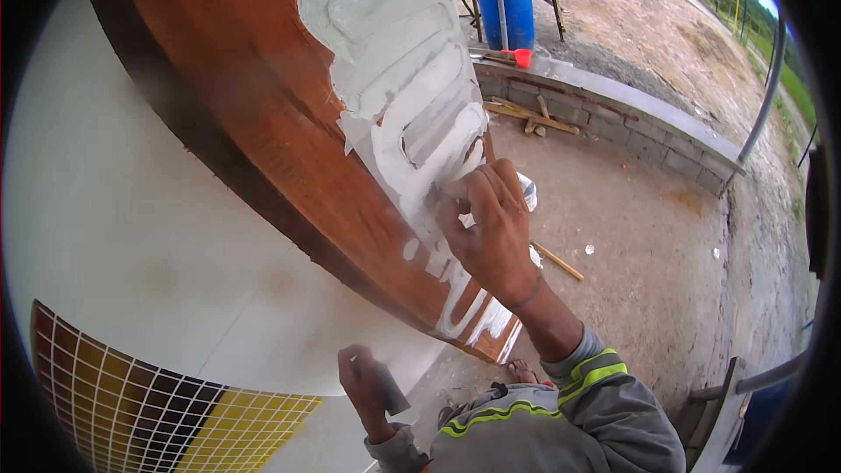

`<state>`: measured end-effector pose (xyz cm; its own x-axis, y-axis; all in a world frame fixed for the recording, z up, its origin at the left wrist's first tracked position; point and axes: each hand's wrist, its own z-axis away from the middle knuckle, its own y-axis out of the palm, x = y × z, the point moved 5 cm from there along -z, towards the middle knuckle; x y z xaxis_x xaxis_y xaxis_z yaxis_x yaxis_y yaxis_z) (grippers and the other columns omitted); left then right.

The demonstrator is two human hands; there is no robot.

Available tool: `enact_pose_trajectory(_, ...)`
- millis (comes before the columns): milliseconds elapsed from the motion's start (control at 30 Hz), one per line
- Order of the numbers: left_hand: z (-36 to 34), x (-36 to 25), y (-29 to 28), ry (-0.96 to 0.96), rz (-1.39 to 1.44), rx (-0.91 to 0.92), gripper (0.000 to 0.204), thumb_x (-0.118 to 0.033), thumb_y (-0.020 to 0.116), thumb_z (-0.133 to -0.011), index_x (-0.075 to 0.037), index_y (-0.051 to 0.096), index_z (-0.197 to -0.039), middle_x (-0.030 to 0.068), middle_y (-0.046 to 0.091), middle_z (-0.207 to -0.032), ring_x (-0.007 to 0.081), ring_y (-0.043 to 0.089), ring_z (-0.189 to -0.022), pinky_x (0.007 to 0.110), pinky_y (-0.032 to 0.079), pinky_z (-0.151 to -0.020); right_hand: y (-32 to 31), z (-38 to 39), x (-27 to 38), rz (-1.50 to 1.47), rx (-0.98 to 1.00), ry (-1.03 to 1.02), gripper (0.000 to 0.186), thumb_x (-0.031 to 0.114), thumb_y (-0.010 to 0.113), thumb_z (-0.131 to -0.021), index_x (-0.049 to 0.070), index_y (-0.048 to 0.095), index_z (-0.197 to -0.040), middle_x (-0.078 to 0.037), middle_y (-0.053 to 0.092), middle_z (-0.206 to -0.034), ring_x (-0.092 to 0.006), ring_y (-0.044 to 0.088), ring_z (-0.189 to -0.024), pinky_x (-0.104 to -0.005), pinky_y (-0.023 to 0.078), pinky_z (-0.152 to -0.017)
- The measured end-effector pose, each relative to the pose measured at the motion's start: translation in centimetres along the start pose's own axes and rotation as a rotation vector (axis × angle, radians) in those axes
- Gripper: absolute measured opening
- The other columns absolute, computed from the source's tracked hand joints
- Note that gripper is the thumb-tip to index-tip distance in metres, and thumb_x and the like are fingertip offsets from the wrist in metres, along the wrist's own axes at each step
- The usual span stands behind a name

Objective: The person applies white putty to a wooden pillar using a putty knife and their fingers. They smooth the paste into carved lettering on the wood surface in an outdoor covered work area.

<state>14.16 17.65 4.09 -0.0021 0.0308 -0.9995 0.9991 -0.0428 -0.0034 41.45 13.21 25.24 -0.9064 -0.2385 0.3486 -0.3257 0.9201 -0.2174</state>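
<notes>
My right hand [491,223] is closed, fingers curled against the white-coated strip [394,61] along the edge of a reddish-brown panel [263,96]. Whatever its fingers grip is hidden. Thick, wet-looking white paste [412,158] lies in looping ridges just above the hand, with thinner smears lower down near the panel's tip. Lower and to the left, my left hand [357,377] is closed around a flat, dark-grey rectangular plate [391,390] that looks like a putty spreader. That plate is held away from the paste.
A smooth white surface [175,210] borders the panel, with a yellow, brown and black grid-lined section [175,403] below. Beyond the concrete floor [631,201] runs a low block wall [613,118]. Wood pieces [534,114], a stick [558,261], a blue barrel [506,13] and a red scoop [523,58] are visible.
</notes>
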Motion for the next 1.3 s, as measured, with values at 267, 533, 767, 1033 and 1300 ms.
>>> enact_pose_trajectory(267,0.1,0.4,-0.6,0.023,0.027,-0.008,0.011,-0.019,0.057,-0.095,-0.008,0.053,-0.094,-0.0041,0.043,-0.066,0.0042,0.040,-0.058,0.020,0.034,-0.054,0.0,-0.1,-0.6,-0.054,-0.031,0.007,0.022,-0.007,0.065,-0.068,0.006,0.059,-0.086,-0.007,0.054,-0.075,-0.0268,0.051,-0.074,-0.0366,0.044,-0.066)
enact_pose_trajectory(533,0.7,1.1,-2.8,0.044,0.021,-0.104,0.010,-0.017,0.056,-0.094,-0.008,0.052,-0.091,-0.0050,0.040,-0.064,0.0038,0.037,-0.054,0.020,0.030,-0.050,0.2,0.0,-1.2,-0.056,-0.112,0.049,0.021,-0.006,0.064,-0.068,0.006,0.057,-0.084,-0.006,0.053,-0.073,-0.0256,0.050,-0.074,-0.0364,0.043,-0.066)
enact_pose_trajectory(767,0.9,2.3,-4.3,0.035,0.003,-0.157,0.009,-0.016,0.056,-0.093,-0.008,0.053,-0.092,-0.0048,0.042,-0.069,0.0042,0.038,-0.059,0.021,0.033,-0.055,-1.1,-0.1,-3.2,-0.034,-0.193,0.130,0.016,-0.005,0.063,-0.071,0.004,0.054,-0.080,-0.007,0.053,-0.074,-0.0240,0.050,-0.073,-0.0357,0.043,-0.066)
enact_pose_trajectory(1033,0.2,3.2,-3.7,0.088,0.003,-0.166,0.011,-0.019,0.057,-0.094,-0.009,0.052,-0.091,-0.0057,0.037,-0.059,0.0040,0.034,-0.051,0.021,0.029,-0.049,-1.5,0.2,-5.3,-0.096,-0.196,0.242,0.015,-0.003,0.066,-0.073,0.003,0.056,-0.083,-0.008,0.054,-0.076,-0.0253,0.051,-0.073,-0.0374,0.043,-0.065)
enact_pose_trajectory(1300,0.4,3.4,-3.3,0.100,-0.025,-0.173,0.012,-0.019,0.057,-0.094,-0.010,0.051,-0.090,-0.0057,0.036,-0.059,0.0045,0.034,-0.051,0.021,0.029,-0.049,-3.7,-0.3,-7.5,-0.084,-0.240,0.294,0.017,-0.006,0.066,-0.072,0.003,0.055,-0.082,-0.007,0.056,-0.076,-0.0229,0.052,-0.073,-0.0367,0.043,-0.064)
